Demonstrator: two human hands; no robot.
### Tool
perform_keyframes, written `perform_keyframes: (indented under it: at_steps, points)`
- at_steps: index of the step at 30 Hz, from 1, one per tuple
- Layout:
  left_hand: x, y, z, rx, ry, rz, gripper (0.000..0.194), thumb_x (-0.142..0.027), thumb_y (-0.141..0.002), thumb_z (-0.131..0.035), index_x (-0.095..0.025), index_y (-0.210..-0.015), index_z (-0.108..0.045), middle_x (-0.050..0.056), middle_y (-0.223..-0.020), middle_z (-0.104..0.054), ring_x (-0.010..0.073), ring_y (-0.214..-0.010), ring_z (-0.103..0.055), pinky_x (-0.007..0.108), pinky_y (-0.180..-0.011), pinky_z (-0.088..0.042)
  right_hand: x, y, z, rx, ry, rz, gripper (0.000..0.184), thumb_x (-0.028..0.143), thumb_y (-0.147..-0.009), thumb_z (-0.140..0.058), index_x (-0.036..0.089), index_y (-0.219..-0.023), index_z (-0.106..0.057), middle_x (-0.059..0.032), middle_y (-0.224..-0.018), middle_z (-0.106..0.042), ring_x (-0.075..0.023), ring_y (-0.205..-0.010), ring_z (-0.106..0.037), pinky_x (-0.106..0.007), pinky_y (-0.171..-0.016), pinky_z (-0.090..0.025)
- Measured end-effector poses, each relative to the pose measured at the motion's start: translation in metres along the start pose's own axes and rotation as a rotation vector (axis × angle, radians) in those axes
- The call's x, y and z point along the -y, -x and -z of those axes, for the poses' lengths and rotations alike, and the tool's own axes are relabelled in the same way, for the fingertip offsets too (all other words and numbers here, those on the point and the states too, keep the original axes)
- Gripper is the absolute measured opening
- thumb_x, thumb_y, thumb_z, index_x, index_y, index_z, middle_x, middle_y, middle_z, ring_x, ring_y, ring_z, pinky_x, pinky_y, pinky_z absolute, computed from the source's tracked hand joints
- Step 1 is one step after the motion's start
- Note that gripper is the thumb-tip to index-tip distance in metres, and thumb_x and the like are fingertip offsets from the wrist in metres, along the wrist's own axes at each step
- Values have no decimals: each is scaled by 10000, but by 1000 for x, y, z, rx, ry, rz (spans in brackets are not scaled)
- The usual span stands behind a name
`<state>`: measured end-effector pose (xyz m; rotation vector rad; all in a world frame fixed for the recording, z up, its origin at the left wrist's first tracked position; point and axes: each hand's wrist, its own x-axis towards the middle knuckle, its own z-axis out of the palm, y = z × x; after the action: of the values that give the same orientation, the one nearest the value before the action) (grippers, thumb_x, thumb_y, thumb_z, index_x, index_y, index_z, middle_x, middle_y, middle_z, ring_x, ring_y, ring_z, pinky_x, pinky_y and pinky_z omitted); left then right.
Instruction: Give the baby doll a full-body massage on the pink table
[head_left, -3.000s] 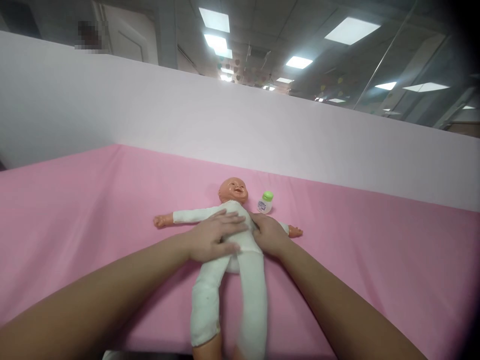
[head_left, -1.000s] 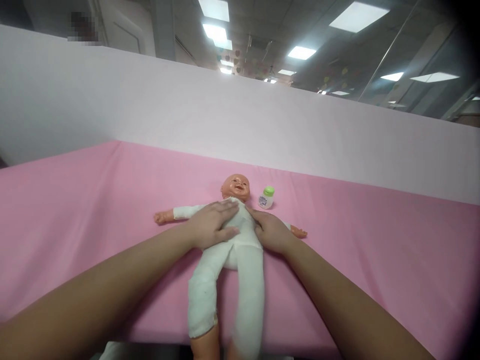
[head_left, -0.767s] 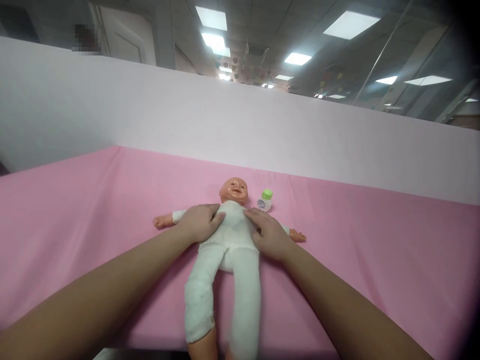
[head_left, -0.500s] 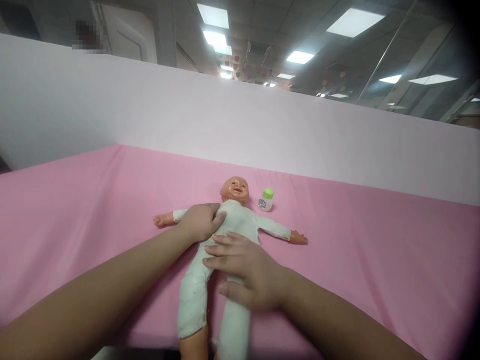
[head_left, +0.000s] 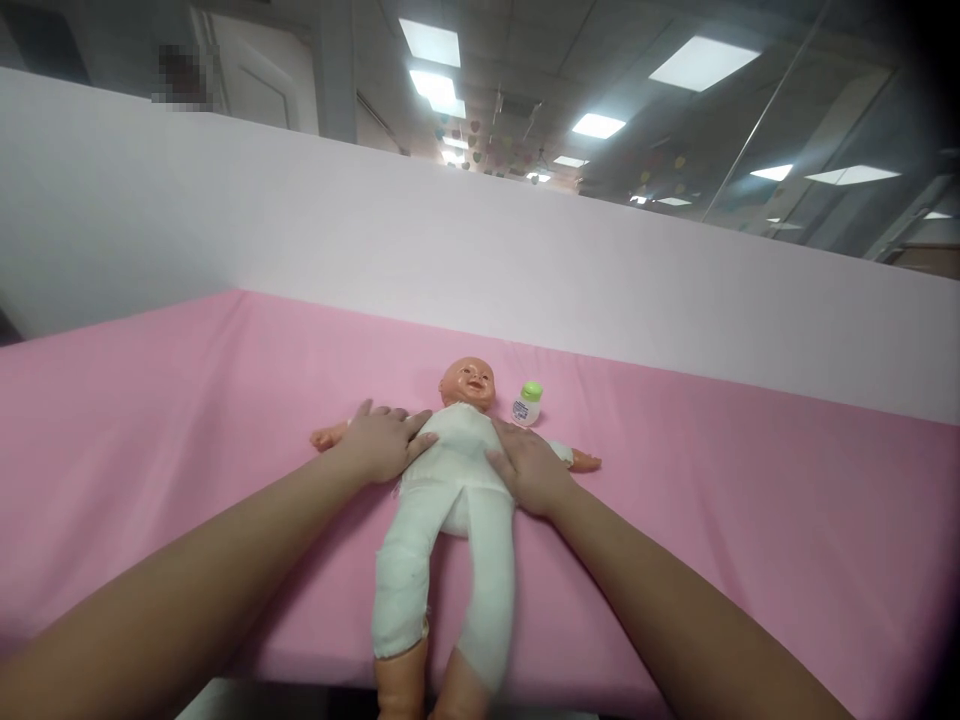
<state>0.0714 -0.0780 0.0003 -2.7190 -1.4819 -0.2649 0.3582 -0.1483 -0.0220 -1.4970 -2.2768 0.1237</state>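
Note:
A baby doll [head_left: 457, 455] with a white cloth body and plastic head lies face up, its arms stretched out sideways and its lower legs towards me. My left hand [head_left: 384, 440] rests on the doll's shoulder and upper arm at the left, thumb out over the chest. On the opposite side, my right hand [head_left: 531, 468] lies against the shoulder and side of the chest, covering part of that arm. Both hands have their fingers extended and grip nothing. Just beyond my right hand stands a small clear bottle [head_left: 527, 408] with a green cap and a printed label.
The doll lies on a pink sheet [head_left: 247, 380] spread over a flat surface, whose near edge runs below the doll's knees. A white wall panel [head_left: 450, 250] rises behind it. Past the panel are glass and lit ceiling lamps [head_left: 705, 63].
My right hand has moved from the doll's hip up to its shoulder and side at the right. My left hand has shifted slightly outward onto the upper arm. The doll's legs have swung a little rightward.

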Motion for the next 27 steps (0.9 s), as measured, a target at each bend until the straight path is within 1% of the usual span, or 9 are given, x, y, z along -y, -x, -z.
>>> perform_keyframes:
  at_steps: [3, 7, 11, 14, 16, 18, 21, 24, 27]
  points:
    - [16, 9, -4, -18, -150, 58, 708, -684, -979, -297, -284, -1516, -525, 210, -1317, -669, 471, -1244, -545, 715, -1102, -114, -14, 11, -2, -45, 144, -77, 568, 478, -1080, -314, 178, -1543, -448, -144, -1498, -573, -322, -1397, -491, -519, -1192, -282]
    - [29, 22, -8, -117, -183, 59, 644, -627, -984, -334, -244, -1429, -599, 217, -1242, -684, 448, -1181, -561, 662, -1094, -174, -41, 27, 6, -67, 257, -175, 533, 434, -1078, -315, 138, -1449, -557, -162, -1428, -627, -332, -1350, -526, -527, -1186, -266]
    - [59, 24, -6, -208, -100, 104, 667, -691, -939, -396, -211, -1316, -665, 233, -1215, -685, 455, -1172, -569, 617, -1070, -243, -68, 34, 30, -32, 115, -297, 573, 559, -1012, -460, 185, -1429, -583, -144, -1387, -653, -324, -1250, -596, -444, -1041, -426]
    - [93, 17, -1, -187, -35, 276, 715, -769, -814, -531, -217, -1238, -693, 232, -1180, -695, 478, -1111, -598, 583, -984, -335, -81, 37, 48, 25, -42, -358, 536, 579, -909, -628, 224, -1309, -667, -117, -1236, -720, -301, -1077, -660, -382, -882, -481]
    - [112, 11, 1, -107, 83, 359, 661, -777, -751, -597, -223, -1088, -728, 196, -1111, -718, 424, -993, -647, 474, -860, -416, -87, 41, 55, 80, -124, -386, 444, 530, -874, -677, 247, -1215, -704, -80, -1089, -745, -272, -961, -669, -356, -810, -480]
    - [124, 9, 3, -24, 213, 393, 573, -757, -733, -627, -239, -955, -730, 142, -1019, -739, 353, -872, -669, 381, -726, -426, -92, 45, 59, 99, -188, -431, 406, 504, -845, -706, 261, -1170, -711, -51, -989, -737, -250, -882, -657, -338, -760, -470]
    - [127, 9, 4, -22, 314, 423, 506, -718, -698, -691, -255, -900, -711, 89, -941, -745, 303, -817, -670, 325, -638, -404, -98, 47, 61, 46, -239, -480, 418, 512, -754, -794, 261, -1079, -718, -29, -931, -711, -232, -830, -626, -310, -697, -442]
    - [121, 10, 5, -142, 381, 469, 525, -664, -650, -769, -263, -982, -700, 73, -954, -749, 295, -845, -676, 305, -631, -416, -103, 47, 62, -38, -245, -524, 406, 543, -677, -852, 242, -898, -692, -1, -818, -655, -194, -743, -560, -284, -632, -387]
    - [113, 11, 5, -268, 481, 487, 566, -595, -624, -826, -274, -1072, -698, 63, -1005, -754, 289, -888, -687, 293, -652, -444, -110, 49, 59, -34, -326, -566, 404, 567, -714, -824, 221, -796, -631, 19, -729, -587, -152, -661, -488, -267, -583, -339]
